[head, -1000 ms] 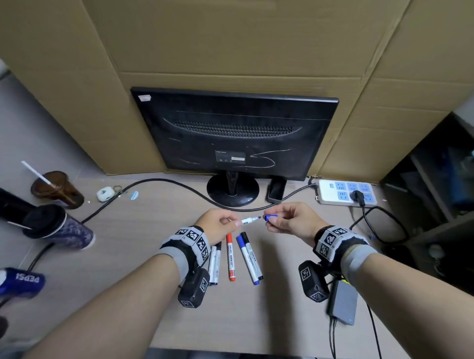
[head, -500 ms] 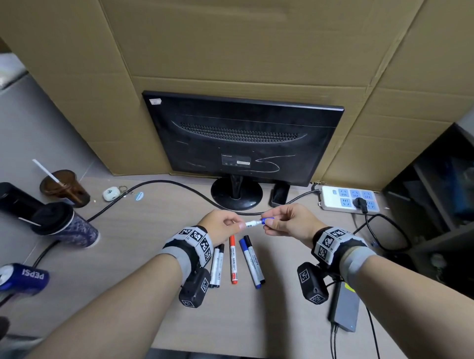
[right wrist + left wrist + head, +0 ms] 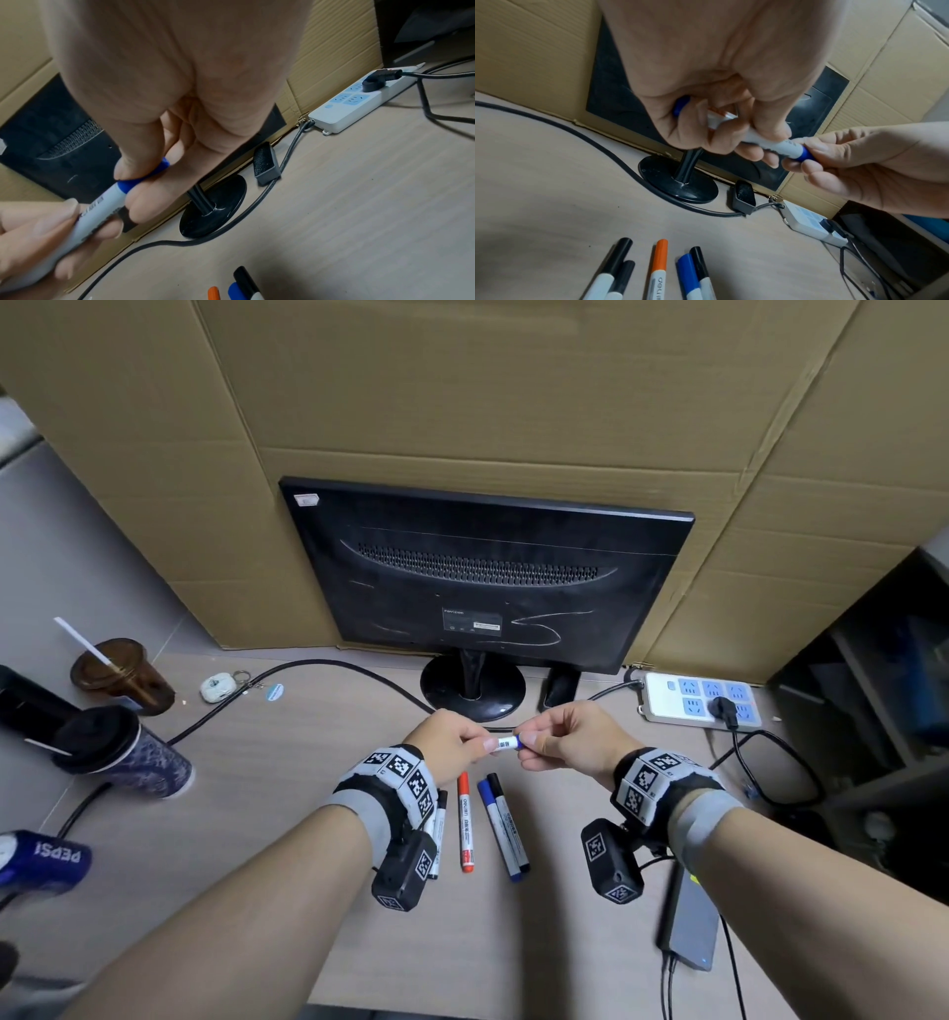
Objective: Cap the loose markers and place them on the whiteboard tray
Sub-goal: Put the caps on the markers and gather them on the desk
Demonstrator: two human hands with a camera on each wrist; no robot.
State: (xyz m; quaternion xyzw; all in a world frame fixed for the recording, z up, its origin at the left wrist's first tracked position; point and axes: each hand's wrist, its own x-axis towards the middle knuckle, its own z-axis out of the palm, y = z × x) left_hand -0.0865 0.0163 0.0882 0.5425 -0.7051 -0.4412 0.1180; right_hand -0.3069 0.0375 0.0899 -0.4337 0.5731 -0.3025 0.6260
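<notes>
Above the desk, my left hand (image 3: 454, 744) grips the white barrel of a blue marker (image 3: 506, 743). My right hand (image 3: 562, 744) pinches the blue cap (image 3: 804, 155), which sits on the marker's end (image 3: 128, 185). The two hands almost touch. Below them several capped markers lie side by side on the desk: an orange one (image 3: 464, 821), a blue one (image 3: 498, 829), a black one (image 3: 509, 821), and two black ones (image 3: 438, 832) partly hidden by my left wrist. No whiteboard tray is in view.
A black monitor (image 3: 482, 577) on a round stand (image 3: 472, 688) stands just behind the hands, before cardboard. A power strip (image 3: 698, 698) and cables lie right, a grey pack (image 3: 690, 922) near right. Cups (image 3: 120, 752) and a Pepsi can (image 3: 43, 857) sit left.
The right hand brought the blue cap leftwards onto the marker's bare tip; the gap between cap and barrel has gone. The view has tilted slightly upward.
</notes>
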